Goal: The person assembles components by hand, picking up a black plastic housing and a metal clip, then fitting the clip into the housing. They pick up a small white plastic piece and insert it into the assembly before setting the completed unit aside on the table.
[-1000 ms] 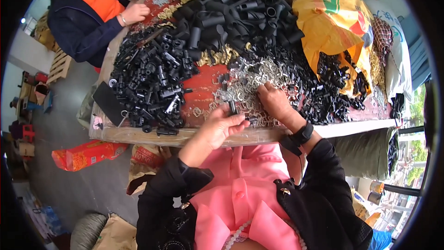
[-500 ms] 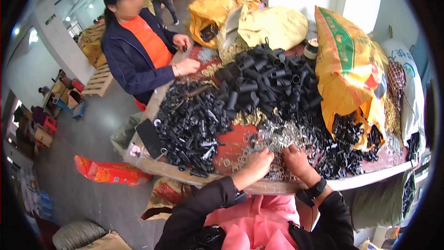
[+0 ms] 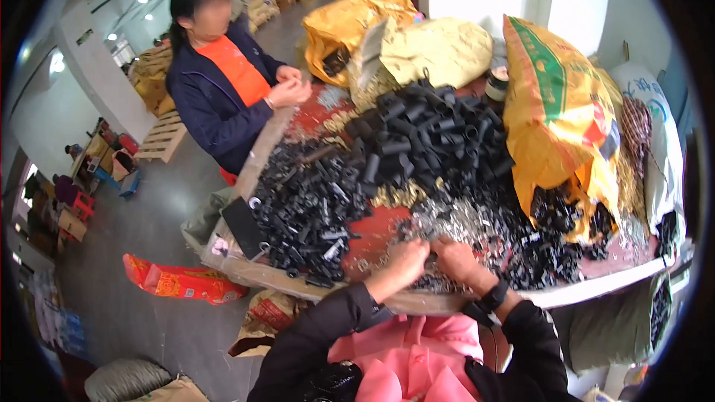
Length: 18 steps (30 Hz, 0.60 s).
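Observation:
Over the near edge of the table, my left hand (image 3: 407, 260) and my right hand (image 3: 457, 260) meet almost fingertip to fingertip. Both are closed in a pinch, and whatever sits between the fingers is too small to make out. Just beyond them lies a heap of small silvery metal pieces (image 3: 454, 217), some spread around my left hand. Black tube-shaped parts (image 3: 428, 123) are piled farther back. To the left is a mound of small black fittings (image 3: 309, 205), and small black pieces (image 3: 540, 253) cover the right side. A few brass-coloured pieces (image 3: 401, 194) lie between the heaps.
Across the table's left corner stands a co-worker (image 3: 223, 82), hands together. An upright yellow sack (image 3: 555, 97) spills dark parts at right. A jar (image 3: 497, 83) stands behind the tubes. A dark flat phone-like slab (image 3: 240, 228) lies near the left edge, above a red bag (image 3: 182, 281).
My hands have come closer together, the right one shifting left toward the left hand. The co-worker's hands have joined and lifted off the table. A person in the background has moved.

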Motion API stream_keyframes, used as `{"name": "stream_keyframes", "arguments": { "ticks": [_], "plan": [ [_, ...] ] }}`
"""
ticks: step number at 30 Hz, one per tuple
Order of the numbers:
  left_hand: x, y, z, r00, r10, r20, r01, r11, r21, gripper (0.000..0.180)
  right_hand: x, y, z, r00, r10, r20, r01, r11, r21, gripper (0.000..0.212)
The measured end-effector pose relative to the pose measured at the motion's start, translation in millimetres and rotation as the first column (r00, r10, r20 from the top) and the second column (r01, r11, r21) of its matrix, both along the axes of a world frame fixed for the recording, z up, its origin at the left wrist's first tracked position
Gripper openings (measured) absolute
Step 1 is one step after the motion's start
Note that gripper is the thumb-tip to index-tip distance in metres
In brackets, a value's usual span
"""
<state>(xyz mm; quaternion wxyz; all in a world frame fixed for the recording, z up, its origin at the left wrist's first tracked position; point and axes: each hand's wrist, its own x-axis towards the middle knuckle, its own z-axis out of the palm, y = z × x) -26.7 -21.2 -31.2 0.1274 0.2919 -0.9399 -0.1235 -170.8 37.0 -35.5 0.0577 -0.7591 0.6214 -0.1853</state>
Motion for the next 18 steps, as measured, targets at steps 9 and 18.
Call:
{"name": "stream_keyframes", "arguments": {
  "ticks": [9,18],
  "plan": [
    [19.4,-11.7,2.8,0.935,0.247,-0.255,-0.010,0.737,0.676,0.018,-15.8,2.2,7.1,0.912,-0.044,0.408,0.031,0.999,0.039,0.018],
    [20.9,12.2,24.8,0.739,0.454,-0.498,0.195,0.564,0.802,0.012,-2.9,18.8,28.7,0.353,-0.278,0.893,-0.064,0.945,0.320,0.016]
  ]
}}
